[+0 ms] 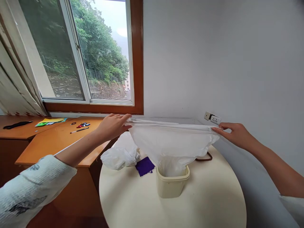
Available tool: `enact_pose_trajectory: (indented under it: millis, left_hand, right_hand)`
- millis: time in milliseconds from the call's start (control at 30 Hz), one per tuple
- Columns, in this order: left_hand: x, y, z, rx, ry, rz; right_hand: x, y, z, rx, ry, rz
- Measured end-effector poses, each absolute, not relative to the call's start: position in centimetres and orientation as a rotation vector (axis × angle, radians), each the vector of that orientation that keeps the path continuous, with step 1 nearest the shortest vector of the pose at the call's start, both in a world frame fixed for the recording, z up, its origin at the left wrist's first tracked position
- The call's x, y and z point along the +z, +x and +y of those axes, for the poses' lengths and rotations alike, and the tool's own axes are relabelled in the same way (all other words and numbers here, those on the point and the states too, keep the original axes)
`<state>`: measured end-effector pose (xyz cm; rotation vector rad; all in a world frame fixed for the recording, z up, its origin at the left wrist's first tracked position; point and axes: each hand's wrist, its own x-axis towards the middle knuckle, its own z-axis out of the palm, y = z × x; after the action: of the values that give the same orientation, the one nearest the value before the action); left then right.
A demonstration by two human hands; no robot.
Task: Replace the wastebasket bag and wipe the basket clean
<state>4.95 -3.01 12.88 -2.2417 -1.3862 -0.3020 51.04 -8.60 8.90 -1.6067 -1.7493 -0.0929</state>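
A thin white plastic bag (173, 139) is stretched wide between my two hands, its top edge pulled nearly straight. My left hand (116, 124) pinches the bag's left corner between thumb and fingers. At the opposite corner, my right hand (230, 130) grips the edge with thumb and fingertips. The lower part of the bag hangs into a small cream-coloured bin (172, 186), which stands upright on a round cream table (204, 199). How far down inside the bin the bag reaches is hidden by its front wall.
Left of the bin lie another crumpled white plastic bag (120, 156) and a purple cloth (145, 166). A brown loop (205, 157) sits behind the bin. A wooden desk (54, 139) at left holds a pen (79, 130), keys (83, 124) and coloured papers (51, 121). Wall sockets (215, 119) are behind.
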Motion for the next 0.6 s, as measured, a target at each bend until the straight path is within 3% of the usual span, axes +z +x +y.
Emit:
enact_pose_trajectory:
  millis: [300, 600]
  left_hand:
    - [13.3, 4.7, -1.7, -0.652, -2.424, -1.441]
    - [13.7, 6.3, -1.8, -1.655, -2.872, -1.661]
  right_hand:
    - [9.9, 49.6, -8.7, 0.116, -1.481, -1.560]
    - [10.1, 48.9, -7.2, 0.648, -1.146, -1.178]
